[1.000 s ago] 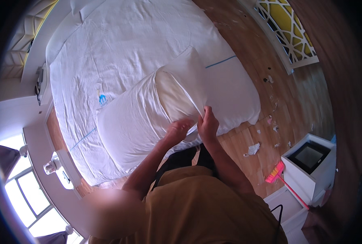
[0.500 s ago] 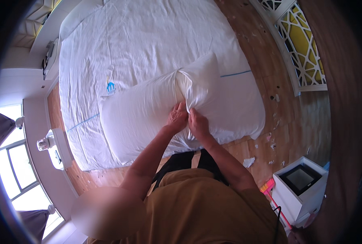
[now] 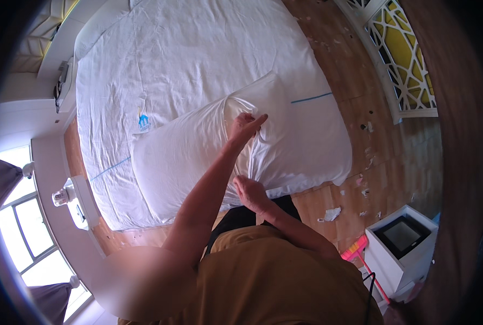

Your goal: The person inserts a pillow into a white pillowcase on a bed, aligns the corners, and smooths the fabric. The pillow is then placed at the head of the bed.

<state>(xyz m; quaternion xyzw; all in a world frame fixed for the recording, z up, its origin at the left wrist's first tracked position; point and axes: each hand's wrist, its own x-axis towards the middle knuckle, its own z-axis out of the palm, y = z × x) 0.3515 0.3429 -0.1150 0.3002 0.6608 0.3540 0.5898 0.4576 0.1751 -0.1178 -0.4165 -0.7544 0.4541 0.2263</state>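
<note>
Now works with hands apart, no longer side by side, likely tending both ends of the gap in the white pillowcase [image 3: 174,157] around the cream pillow [image 3: 230,112], at six o'clock on the bed [image 3: 198,59]. Reaches with the left hand [image 3: 245,127], half-curled, to the flap at twelve o'clock of the right hand [image 3: 252,194]; bends right fingers at the near edge, cannot tell whether gripping with either.

Bedroom here, whether a home's or a guest room's is hard to call! There's the wide, white-covered bed [image 3: 187,54], a plump pillow [image 3: 174,151] lying on it, a window [image 3: 34,233] blazing bright between dark curtains [image 3: 52,299], a wood-look floor [image 3: 355,114] alongside, and over on the right, a white lattice panel [image 3: 405,59] backed in yellow!
</note>
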